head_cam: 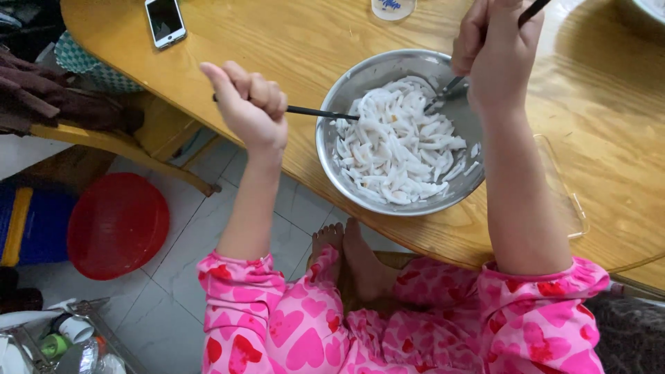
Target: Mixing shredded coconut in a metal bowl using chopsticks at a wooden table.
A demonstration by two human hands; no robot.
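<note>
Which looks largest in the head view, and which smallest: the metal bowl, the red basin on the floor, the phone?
1. Metal bowl, on the wooden table.
2. Red basin; it is partly hidden, and it lies farther from the camera, so its true size is unsure.
3. Phone, clearly smallest.

Soft daylight from the upper right glares off the worktop; the picture is sharp, with faint shadows and edges slightly bowed.

My left hand and my right hand each grip a dark utensil reaching into the metal bowl of white noodles on the table
</note>
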